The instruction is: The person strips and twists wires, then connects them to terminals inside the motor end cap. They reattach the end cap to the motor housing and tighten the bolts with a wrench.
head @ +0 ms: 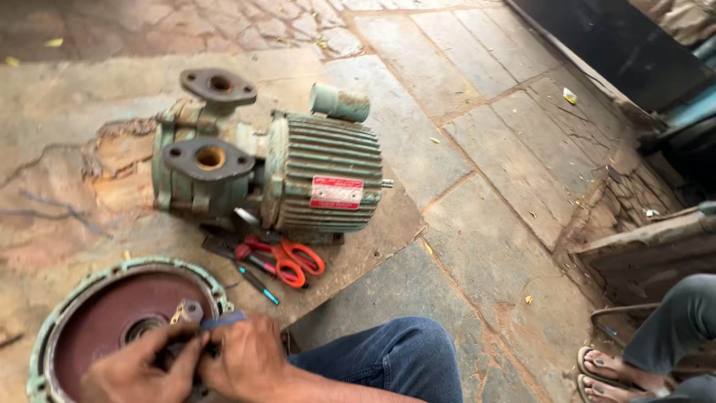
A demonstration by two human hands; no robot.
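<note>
While both hands meet over the round green pump cover (71,310), just below the green motor pump (276,168), the left hand (134,369) and right hand (250,358) pinch what seems a small metal fitting (188,311); red-handled scissors (294,261) lie between pump and cover.

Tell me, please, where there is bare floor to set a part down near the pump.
Free: the stone slabs right of the green pump motor, up to the other person's sandalled feet. Crowded: between the motor and the round cover, where scissors and both hands sit.
</note>
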